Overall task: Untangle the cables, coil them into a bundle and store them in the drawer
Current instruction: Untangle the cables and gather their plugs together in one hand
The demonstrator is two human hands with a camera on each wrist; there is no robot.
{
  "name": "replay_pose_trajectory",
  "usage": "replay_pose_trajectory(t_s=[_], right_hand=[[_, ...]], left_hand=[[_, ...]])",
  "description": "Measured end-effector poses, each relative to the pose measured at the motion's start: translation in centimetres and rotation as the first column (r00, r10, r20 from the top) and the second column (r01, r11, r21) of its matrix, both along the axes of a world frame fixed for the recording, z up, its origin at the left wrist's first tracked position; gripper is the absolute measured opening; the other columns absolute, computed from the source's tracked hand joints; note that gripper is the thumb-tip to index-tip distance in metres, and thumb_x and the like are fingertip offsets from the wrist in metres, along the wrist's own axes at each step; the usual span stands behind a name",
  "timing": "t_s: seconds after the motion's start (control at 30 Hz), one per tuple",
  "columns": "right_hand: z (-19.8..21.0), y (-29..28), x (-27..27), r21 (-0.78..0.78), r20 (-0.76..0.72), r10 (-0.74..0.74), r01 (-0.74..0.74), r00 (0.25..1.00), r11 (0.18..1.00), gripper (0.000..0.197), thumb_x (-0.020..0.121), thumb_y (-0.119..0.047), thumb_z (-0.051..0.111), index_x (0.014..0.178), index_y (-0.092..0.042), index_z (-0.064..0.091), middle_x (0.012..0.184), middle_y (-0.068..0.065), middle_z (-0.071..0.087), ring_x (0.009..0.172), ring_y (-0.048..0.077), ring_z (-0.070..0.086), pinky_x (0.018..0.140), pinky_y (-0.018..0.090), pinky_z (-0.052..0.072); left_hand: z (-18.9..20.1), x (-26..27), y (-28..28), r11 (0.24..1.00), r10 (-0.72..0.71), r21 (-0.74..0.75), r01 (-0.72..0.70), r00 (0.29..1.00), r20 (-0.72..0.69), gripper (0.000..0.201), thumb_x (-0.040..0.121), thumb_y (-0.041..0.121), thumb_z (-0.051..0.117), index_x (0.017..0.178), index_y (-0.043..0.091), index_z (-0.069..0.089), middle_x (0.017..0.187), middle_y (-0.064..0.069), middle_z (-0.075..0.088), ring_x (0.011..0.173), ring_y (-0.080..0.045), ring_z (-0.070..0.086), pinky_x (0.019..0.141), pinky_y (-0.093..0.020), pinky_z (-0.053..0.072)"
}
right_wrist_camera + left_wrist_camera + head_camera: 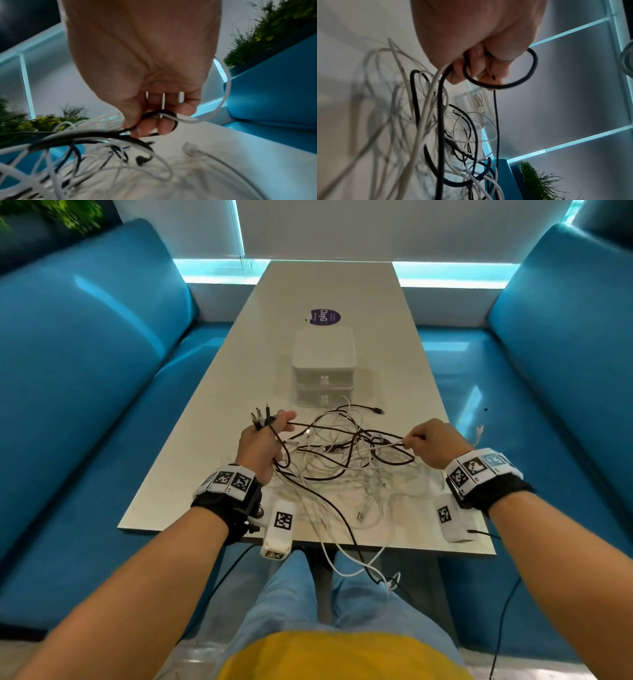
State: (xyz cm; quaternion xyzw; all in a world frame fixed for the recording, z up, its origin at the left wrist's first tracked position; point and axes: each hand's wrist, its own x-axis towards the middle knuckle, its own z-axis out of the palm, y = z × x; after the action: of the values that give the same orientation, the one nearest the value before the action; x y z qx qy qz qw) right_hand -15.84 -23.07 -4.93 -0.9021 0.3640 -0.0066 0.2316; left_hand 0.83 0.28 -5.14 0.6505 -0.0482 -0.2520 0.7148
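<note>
A tangle of black and white cables [342,460] lies on the near half of the pale table [219,392]. My left hand [265,433] grips several cable ends, their plugs sticking up past the knuckles; black and white strands [440,121] run down from its fist [479,67]. My right hand [428,441] pinches a white cable [187,119] and a black loop [154,115] at the tangle's right side. A white two-drawer box [323,364] stands behind the tangle, both drawers closed.
A purple round sticker [325,317] sits on the table beyond the box. Blue bench seats [102,405] flank the table on both sides. Some cables hang over the near table edge [342,546] onto my lap. A white plug [479,429] dangles off the right edge.
</note>
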Motion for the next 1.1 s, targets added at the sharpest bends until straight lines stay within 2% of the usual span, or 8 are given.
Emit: replay_pose_trajectory(t_s=[0.17,0.3,0.47,0.63,0.73,0.87,0.97,1.1], right_hand=[[3.4,3.6,1.6,-0.174,0.022,0.232,-0.225,0.973,0.959,0.04,0.088,-0.013,0.052,0.124,-0.027,0.06,0.117,-0.001,0.06,0.115,0.024,0.052,0.099,0.041,0.039],[4.3,6.3,2.9,-0.045,0.116,0.392,-0.39,0.913,0.92,0.02,0.091,-0.018,0.057,0.104,-0.018,0.071,0.082,-0.008,0.059,0.09,0.018,0.06,0.076,0.026,0.041],[5.7,5.8,3.5,-0.025,0.409,0.294,-0.311,0.864,0.95,0.014,0.091,-0.021,0.063,0.092,-0.015,0.076,0.078,-0.003,0.065,0.076,0.014,0.058,0.071,0.024,0.042],[8.4,6.9,4.3,-0.036,0.636,0.281,-0.336,0.719,0.941,0.015,0.088,-0.009,0.064,0.095,-0.013,0.077,0.084,-0.007,0.067,0.075,-0.005,0.059,0.073,0.005,0.043],[7.9,7.0,3.9,-0.026,0.71,0.235,-0.308,0.664,0.951,0.018,0.088,-0.01,0.065,0.102,-0.017,0.074,0.091,-0.003,0.069,0.083,0.002,0.062,0.077,0.013,0.047],[4.2,5.7,2.6,0.081,0.443,0.256,-0.322,0.859,0.943,0.033,0.093,-0.029,0.061,0.125,-0.025,0.059,0.102,-0.008,0.062,0.092,0.005,0.057,0.083,0.023,0.044],[1.4,5.2,1.7,0.055,0.278,0.294,-0.321,0.914,0.945,0.026,0.098,-0.028,0.051,0.073,-0.027,0.059,0.061,-0.012,0.053,0.059,0.002,0.047,0.066,0.027,0.035],[0.0,4.0,1.3,0.013,0.238,0.263,-0.274,0.935,0.962,0.032,0.098,-0.027,0.05,0.067,-0.028,0.057,0.063,-0.007,0.057,0.067,0.017,0.052,0.066,0.033,0.038]], left_hand=[[2.2,-1.3,-1.5,0.994,-0.079,-0.072,0.084,0.994,0.073,0.015,0.093,0.029,0.06,0.093,0.021,0.073,0.087,0.0,0.067,0.04,-0.005,0.029,0.041,-0.018,0.024],[4.1,-2.2,-2.5,0.957,-0.183,-0.216,0.195,0.98,0.074,0.014,0.092,0.026,0.061,0.095,0.02,0.073,0.079,0.004,0.068,0.04,-0.005,0.025,0.041,-0.018,0.023],[3.5,-1.9,-3.7,0.912,-0.37,-0.128,0.389,0.917,0.15,0.029,0.088,0.004,0.062,0.11,0.023,0.069,0.069,0.006,0.049,0.043,-0.005,0.026,0.042,-0.02,0.021],[3.4,-4.4,-5.9,0.884,-0.468,0.148,0.444,0.847,0.253,0.041,0.087,0.012,0.066,0.05,0.029,0.064,0.042,0.013,0.041,0.038,-0.003,0.032,0.047,-0.025,0.024],[2.9,-4.3,-6.6,0.914,-0.405,0.165,0.372,0.869,0.285,0.037,0.085,0.024,0.066,0.049,0.032,0.065,0.042,0.013,0.048,0.039,-0.001,0.039,0.051,-0.027,0.03],[2.5,-3.7,-6.1,0.944,-0.327,0.05,0.325,0.915,0.237,0.016,0.087,0.031,0.064,0.079,0.02,0.072,0.057,0.007,0.053,0.04,-0.006,0.034,0.044,-0.023,0.026],[2.4,-2.8,-5.1,0.956,-0.286,-0.006,0.293,0.939,0.192,0.02,0.096,0.024,0.056,0.087,0.015,0.07,0.064,0.005,0.055,0.038,-0.005,0.031,0.04,-0.019,0.025],[1.5,-1.7,-3.7,0.986,-0.161,-0.025,0.166,0.976,0.146,0.024,0.098,0.02,0.053,0.08,0.015,0.069,0.065,0.004,0.058,0.035,-0.005,0.026,0.038,-0.017,0.024]])
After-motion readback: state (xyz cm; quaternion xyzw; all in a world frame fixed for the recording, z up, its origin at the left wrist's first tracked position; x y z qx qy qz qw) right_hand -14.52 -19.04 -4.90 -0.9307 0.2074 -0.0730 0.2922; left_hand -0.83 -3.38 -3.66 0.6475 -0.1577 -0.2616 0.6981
